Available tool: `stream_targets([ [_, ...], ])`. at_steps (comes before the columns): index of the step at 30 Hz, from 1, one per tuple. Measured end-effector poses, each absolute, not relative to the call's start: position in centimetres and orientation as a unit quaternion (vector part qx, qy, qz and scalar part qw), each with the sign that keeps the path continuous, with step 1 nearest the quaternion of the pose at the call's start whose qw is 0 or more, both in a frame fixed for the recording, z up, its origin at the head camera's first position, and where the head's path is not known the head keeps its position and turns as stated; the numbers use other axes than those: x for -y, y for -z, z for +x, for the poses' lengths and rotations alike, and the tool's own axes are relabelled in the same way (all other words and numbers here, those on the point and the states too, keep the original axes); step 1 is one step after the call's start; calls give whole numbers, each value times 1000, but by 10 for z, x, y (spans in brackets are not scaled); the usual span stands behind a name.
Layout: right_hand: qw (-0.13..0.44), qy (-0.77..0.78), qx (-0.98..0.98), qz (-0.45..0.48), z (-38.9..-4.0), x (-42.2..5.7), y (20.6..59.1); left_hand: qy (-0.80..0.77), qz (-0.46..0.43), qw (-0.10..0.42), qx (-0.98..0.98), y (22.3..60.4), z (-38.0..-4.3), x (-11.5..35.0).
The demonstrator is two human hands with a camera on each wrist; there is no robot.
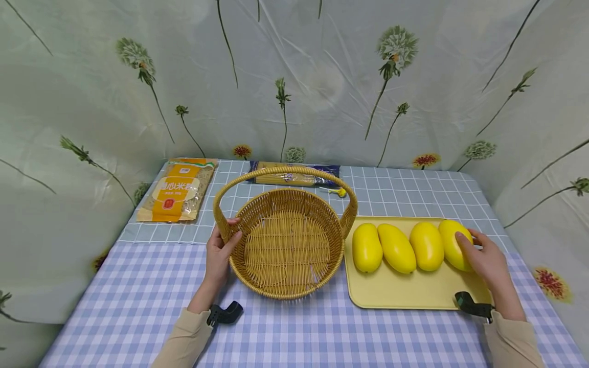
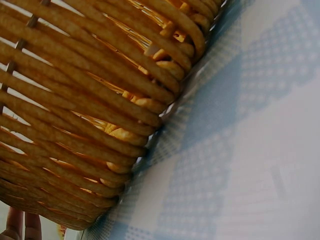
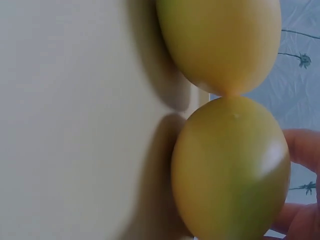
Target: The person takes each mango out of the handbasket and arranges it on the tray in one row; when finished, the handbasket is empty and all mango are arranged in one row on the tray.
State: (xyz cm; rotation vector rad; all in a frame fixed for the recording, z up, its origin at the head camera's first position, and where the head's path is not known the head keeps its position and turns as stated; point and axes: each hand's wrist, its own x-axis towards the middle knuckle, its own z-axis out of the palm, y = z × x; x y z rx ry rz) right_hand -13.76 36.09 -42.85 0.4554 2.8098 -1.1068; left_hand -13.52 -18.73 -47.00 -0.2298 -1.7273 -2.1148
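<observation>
A round wicker basket point(image 1: 287, 250) with a tall arched handle stands on the checked cloth, nothing inside it. At its left side my left hand point(image 1: 220, 250) grips the rim by the foot of the handle, thumb on the inner side. The basket's woven wall point(image 2: 75, 100) fills much of the left wrist view. On the right, several yellow mangoes lie in a row on a pale yellow tray point(image 1: 405, 296). My right hand point(image 1: 488, 258) holds the rightmost mango point(image 1: 453, 243) between thumb and fingers. In the right wrist view this mango point(image 3: 230, 170) touches its neighbour point(image 3: 220, 40).
Behind the basket lies a pack of noodles point(image 1: 285, 175), with a small yellow item point(image 1: 340, 192) in front of it. An orange and clear bag of grain point(image 1: 179, 191) rests at the back left. A flower-printed curtain point(image 1: 322, 76) hangs behind the table.
</observation>
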Motion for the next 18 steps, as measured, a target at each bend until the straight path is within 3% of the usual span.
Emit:
stream_targets([
  [13, -21, 330, -936, 123, -132, -362, 429, 741, -58, 205, 637, 467, -133, 189],
  [16, -76, 312, -940, 114, -131, -356, 425, 708, -54, 250, 658, 458, -128, 189],
  [18, -123, 306, -939, 101, -131, -350, 420, 672, -69, 310, 668, 446, -123, 186],
])
